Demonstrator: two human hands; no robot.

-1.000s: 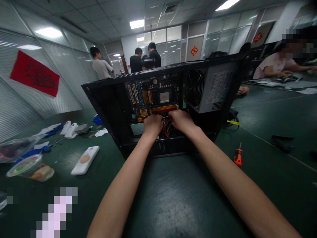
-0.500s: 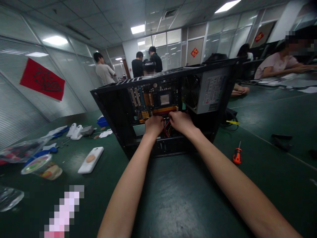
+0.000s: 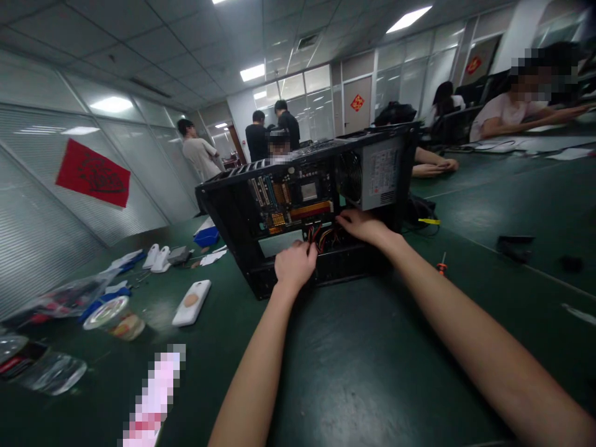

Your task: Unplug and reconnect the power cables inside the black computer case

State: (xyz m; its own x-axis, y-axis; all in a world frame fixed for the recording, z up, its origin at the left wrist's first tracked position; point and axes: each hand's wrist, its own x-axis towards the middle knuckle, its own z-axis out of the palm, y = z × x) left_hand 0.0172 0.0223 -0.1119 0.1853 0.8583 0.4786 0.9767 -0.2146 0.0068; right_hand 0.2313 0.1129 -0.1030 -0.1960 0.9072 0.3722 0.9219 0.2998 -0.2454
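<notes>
A black computer case [image 3: 344,266] stands on the table, its open side facing me. Inside show the motherboard [image 3: 289,194] and, at the upper right, a silver power supply [image 3: 382,174] with a fan. Coloured cables [image 3: 328,234] bunch at the lower middle. My left hand [image 3: 297,264] is curled over the case's lower rail, its fingers closed round the ends of these cables. Beneath the power supply, my right hand [image 3: 365,226] reaches in with fingertips pressed together by the motherboard's lower edge; what they grip is hidden.
An orange screwdriver [image 3: 442,268] lies to the right. On the left are a white phone-like object [image 3: 191,303], a plastic cup [image 3: 116,318], a water bottle [image 3: 44,366] and a blue tray [image 3: 206,236]. Other people stand behind the case and sit at the right.
My left hand has come down towards the case's lower rail. My right hand has shifted right, so the hands are farther apart. The view has shifted, and the case leans differently.
</notes>
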